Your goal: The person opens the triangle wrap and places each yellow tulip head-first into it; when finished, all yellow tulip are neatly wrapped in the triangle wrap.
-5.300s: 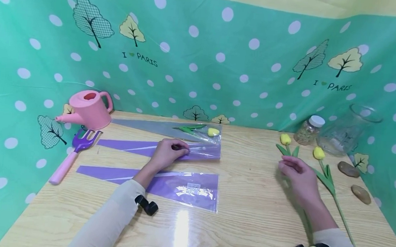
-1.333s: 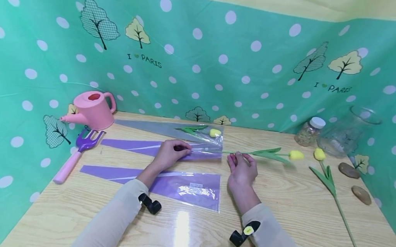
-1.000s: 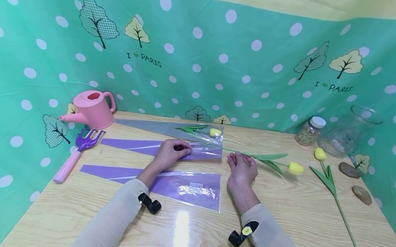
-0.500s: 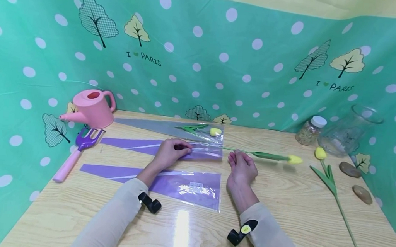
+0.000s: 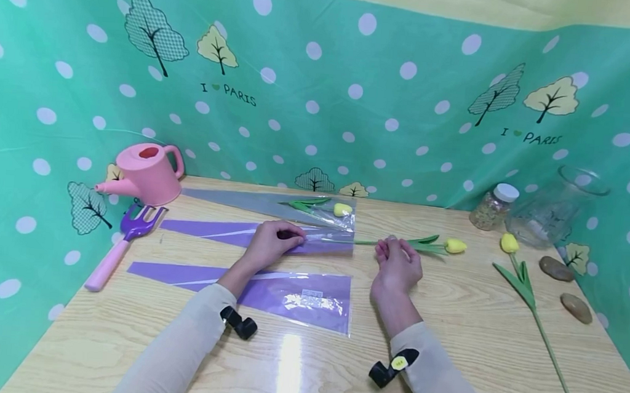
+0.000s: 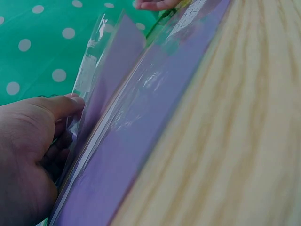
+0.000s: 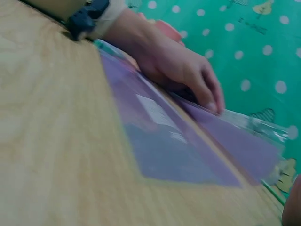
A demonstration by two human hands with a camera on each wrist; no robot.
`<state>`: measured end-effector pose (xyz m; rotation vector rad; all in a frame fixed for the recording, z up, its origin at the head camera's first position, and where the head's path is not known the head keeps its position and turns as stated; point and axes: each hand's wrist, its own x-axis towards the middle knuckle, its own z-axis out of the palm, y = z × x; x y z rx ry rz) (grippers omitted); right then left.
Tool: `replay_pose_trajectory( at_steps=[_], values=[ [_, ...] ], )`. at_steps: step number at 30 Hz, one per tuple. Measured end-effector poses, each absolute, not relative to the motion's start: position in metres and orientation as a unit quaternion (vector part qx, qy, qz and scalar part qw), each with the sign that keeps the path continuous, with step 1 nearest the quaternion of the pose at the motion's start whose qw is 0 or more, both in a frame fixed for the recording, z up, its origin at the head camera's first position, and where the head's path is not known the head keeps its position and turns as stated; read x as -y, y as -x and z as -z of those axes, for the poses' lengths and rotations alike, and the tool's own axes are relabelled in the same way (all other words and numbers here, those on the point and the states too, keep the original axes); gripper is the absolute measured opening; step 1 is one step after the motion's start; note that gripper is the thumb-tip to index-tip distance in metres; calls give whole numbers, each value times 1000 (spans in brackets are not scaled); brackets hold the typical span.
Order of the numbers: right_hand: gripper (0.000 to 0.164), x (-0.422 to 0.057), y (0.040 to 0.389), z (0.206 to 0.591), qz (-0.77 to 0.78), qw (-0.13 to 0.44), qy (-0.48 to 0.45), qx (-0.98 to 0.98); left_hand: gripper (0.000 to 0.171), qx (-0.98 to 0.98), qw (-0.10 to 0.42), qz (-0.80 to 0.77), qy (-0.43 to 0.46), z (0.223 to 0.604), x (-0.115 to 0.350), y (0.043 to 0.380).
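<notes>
My left hand (image 5: 269, 242) pinches the upper film of the middle purple flower sleeve (image 5: 195, 231), lifting it in the left wrist view. My right hand (image 5: 398, 271) holds an artificial yellow tulip (image 5: 455, 246) by its green stem, below the leaves. The stem points left, its lower part running in at the wide mouth of that sleeve; the bloom and leaves lie outside, to the right. Nearer the front lies a flat purple sleeve (image 5: 307, 301). At the back, a grey sleeve (image 5: 226, 199) has a yellow tulip (image 5: 342, 210) inside it.
Another yellow tulip (image 5: 538, 325) lies at the right, near two brown stones (image 5: 556, 269). Behind stand a white-lidded jar (image 5: 493, 207) and a clear glass vase (image 5: 541, 214). A pink watering can (image 5: 150, 174) and a purple-headed hand fork (image 5: 122, 243) are at the left.
My right hand has brought the tulip over from the right side, its stem entering the middle sleeve. Over the last half second the bloom moved left, while the hand shifted slightly right along the stem.
</notes>
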<state>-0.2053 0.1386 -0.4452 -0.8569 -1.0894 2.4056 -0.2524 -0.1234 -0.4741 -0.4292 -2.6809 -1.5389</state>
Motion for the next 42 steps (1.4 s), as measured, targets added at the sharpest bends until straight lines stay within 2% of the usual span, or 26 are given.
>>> replay_pose_trajectory(
  at_steps=[9,12,17,24,27,32,34,39,42],
  values=[
    [52,-175,222,438,-851,231,337,331,12,860,7,492,135,476,125,251],
    [60,-184,227,441,-845,238,352,323,12,861,6,490,135,476,125,251],
    [72,-191,230,446,-840,230,376,315,12,860,5,491,140,477,125,251],
    [81,-197,232,444,-844,204,389,307,12,862,13,487,141,478,125,253],
    [69,-200,235,441,-843,203,392,308,13,862,13,486,142,477,125,254],
    [14,-203,238,438,-832,210,398,323,12,861,11,489,143,476,124,253],
    [12,-202,238,438,-830,218,399,325,12,860,10,489,145,476,124,253],
    [34,-200,239,439,-822,242,398,328,13,857,8,494,149,477,123,253],
    [38,-197,240,439,-815,251,395,342,12,856,8,495,148,477,123,253]
  ],
)
